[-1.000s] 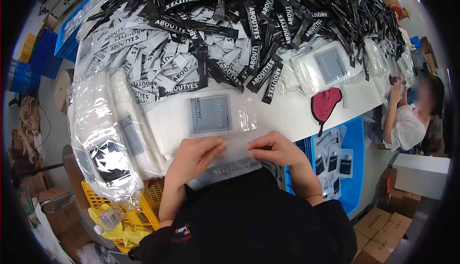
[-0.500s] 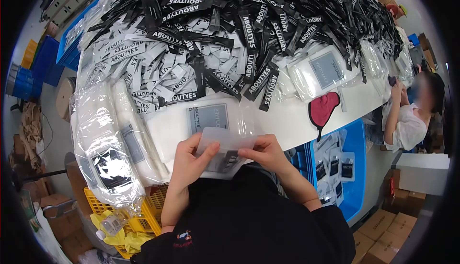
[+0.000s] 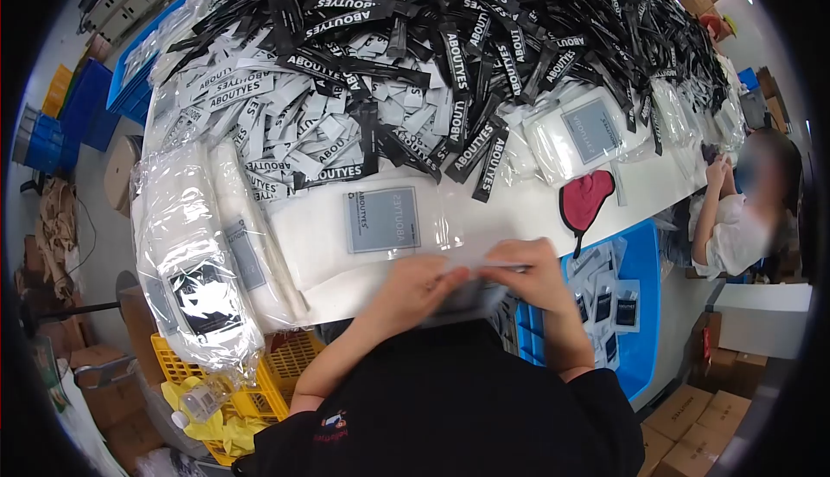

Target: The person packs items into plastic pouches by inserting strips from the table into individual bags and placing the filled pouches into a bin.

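Between my two hands hangs a frosted plastic pouch (image 3: 467, 297), its front dark and smeared by motion. My left hand (image 3: 413, 291) pinches its upper edge on one side, thumb pointing inward. On the other side my right hand (image 3: 529, 276) grips the same edge between thumb and fingers. Both hands are above the table's near edge, close to my body. Just beyond them lies a clear pack of white material with a grey ABOUTYES label (image 3: 383, 220).
Black and white ABOUTYES sachets (image 3: 337, 88) are heaped across the table. Bagged white packs (image 3: 194, 243) lie at left. A red mask (image 3: 586, 198) rests near the edge. A blue bin (image 3: 640, 347) holds pouches; a yellow crate (image 3: 268, 390) stands lower left. Another person (image 3: 735, 226) sits right.
Both hands have shifted right with the pouch, which has tilted from facing me to nearly edge-on. The labelled pack behind is now less covered. The other person's hands have moved slightly.
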The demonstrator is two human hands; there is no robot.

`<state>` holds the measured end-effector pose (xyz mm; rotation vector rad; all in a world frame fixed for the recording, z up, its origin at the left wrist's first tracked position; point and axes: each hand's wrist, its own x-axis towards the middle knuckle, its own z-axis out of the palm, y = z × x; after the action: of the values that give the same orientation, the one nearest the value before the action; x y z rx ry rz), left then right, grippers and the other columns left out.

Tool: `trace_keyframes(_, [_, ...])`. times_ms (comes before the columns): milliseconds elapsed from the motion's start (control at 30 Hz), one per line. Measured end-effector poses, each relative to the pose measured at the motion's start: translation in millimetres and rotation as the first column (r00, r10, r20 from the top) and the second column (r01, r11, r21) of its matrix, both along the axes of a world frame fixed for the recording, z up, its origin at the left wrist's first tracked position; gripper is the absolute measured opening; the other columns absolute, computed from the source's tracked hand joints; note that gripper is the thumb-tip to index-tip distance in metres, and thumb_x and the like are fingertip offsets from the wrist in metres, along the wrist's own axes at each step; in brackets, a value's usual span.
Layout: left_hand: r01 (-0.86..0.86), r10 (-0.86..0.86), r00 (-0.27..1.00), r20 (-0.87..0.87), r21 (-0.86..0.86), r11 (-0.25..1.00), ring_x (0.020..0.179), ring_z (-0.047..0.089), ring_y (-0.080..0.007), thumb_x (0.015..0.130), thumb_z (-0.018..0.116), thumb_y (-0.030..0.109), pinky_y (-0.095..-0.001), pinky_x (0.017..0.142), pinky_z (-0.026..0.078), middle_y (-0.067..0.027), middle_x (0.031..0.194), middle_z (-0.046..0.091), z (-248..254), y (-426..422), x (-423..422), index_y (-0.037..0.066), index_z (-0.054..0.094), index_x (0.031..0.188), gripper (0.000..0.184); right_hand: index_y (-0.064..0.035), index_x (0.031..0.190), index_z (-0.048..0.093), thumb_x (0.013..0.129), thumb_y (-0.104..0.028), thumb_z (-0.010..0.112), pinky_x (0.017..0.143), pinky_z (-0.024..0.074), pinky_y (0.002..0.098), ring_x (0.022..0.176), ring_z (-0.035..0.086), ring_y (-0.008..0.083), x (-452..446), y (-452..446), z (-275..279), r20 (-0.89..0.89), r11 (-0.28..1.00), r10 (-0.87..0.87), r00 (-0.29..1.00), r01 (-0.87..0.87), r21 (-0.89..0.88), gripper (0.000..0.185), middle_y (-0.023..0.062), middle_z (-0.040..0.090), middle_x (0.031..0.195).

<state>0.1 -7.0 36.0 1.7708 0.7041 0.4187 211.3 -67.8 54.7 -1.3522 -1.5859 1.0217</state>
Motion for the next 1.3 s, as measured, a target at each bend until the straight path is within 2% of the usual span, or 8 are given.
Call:
trace_keyframes(233, [-0.257,0.221,0.966,0.138,0.366,0.895,0.106,0.057,-0.031,0.077,0.068,0.01,-0.0393,0.092,0.043,-0.012,0.112,0.061,-39,6,7,0.005,0.061,0.106,0.03,-0.001,0.1,0.066,0.071,-0.01,0.071,0.078,0.0491,0.038,0.086,0.063,0.0341,73,-36,83,0.712,0.949,0.263,0.651,-0.043,-0.312,0.031,0.016,0.066,0.092])
trace_keyframes(567, [-0.162,0.202,0.979,0.011,0.639,0.752,0.121,0.048,-0.0288,0.082,0.063,0.01,-0.0422,0.103,0.035,-0.0128,0.121,0.057,-60,5,-7,0.004,0.056,0.116,0.036,0.0005,0.111,0.057,0.076,-0.006,0.065,0.076,0.0493,0.0351,0.089,0.061,0.0325,-39,155,-60,0.474,0.856,-0.212,0.854,-0.072,0.512,0.037,0.0151,0.063,0.105])
trace_keyframes(700, [-0.464,0.435,0.884,0.172,0.439,0.769,0.107,0.057,-0.0319,0.084,0.057,0.005,-0.0399,0.092,0.044,-0.0155,0.112,0.061,-76,0,-31,0.001,0.055,0.115,0.032,0.0009,0.098,0.057,0.072,0.002,0.061,0.069,0.0504,0.0348,0.078,0.062,0.0304,-53,168,-51,0.472,0.93,-0.242,0.848,0.064,0.361,0.027,0.0116,0.061,0.092])
trace_keyframes(767, [-0.599,0.587,0.801,0.119,0.136,0.789,0.1,0.059,-0.0331,0.083,0.056,0.004,-0.0405,0.086,0.048,-0.0159,0.108,0.062,-77,-9,-33,0.0,0.054,0.113,0.03,-0.0012,0.099,0.058,0.07,0.004,0.062,0.067,0.0506,0.0331,0.077,0.062,0.0283,-63,173,-36,0.39,0.907,-0.056,0.919,-0.117,0.405,0.03,0.0104,0.061,0.092])
trace_keyframes(967, [-0.565,0.474,0.822,0.316,0.348,0.748,0.09,0.062,-0.0345,0.084,0.058,0.007,-0.0373,0.076,0.051,-0.0175,0.104,0.063,-79,4,-31,-0.001,0.057,0.11,0.027,-0.0062,0.1,0.061,0.066,0.007,0.065,0.064,0.0503,0.0284,0.079,0.061,0.0225,-122,212,-56,0.492,0.639,0.208,0.845,-0.498,0.586,0.036,0.007,0.06,0.091])
trace_keyframes(1100, [-0.615,0.566,0.789,0.239,0.315,0.723,0.085,0.063,-0.0349,0.083,0.059,0.007,-0.0377,0.074,0.051,-0.0181,0.098,0.064,-70,2,-30,-0.002,0.061,0.099,0.019,-0.0047,0.094,0.06,0.076,0.008,0.062,0.058,0.0476,0.026,0.076,0.058,0.0156,-124,200,-17,0.08,0.605,0.225,0.971,-0.204,0.77,0.022,0.0082,0.063,0.093])
trace_keyframes(1200, [-0.634,0.603,0.773,0.195,0.264,0.727,0.082,0.063,-0.0354,0.081,0.058,0.006,-0.0384,0.071,0.05,-0.0185,0.091,0.064,-66,1,-29,-0.003,0.062,0.096,0.018,-0.0021,0.079,0.055,0.084,-0.002,0.061,0.06,0.0426,0.0233,0.068,0.051,0.0093,-97,168,12,-0.46,0.892,0.148,0.875,0.083,0.444,0.008,0.0113,0.064,0.092])
trace_keyframes(1300, [-0.588,0.587,0.807,0.066,0.193,0.786,0.075,0.061,-0.0356,0.079,0.057,0.006,-0.0392,0.066,0.049,-0.0189,0.083,0.062,-43,11,-35,-0.004,0.062,0.092,0.017,-0.002,0.087,0.047,0.087,-0.004,0.051,0.06,0.0385,0.0263,0.063,0.044,0.0124,-48,125,-3,-0.401,0.679,-0.146,0.905,0.386,0.625,0.004,0.0077,0.053,0.073])
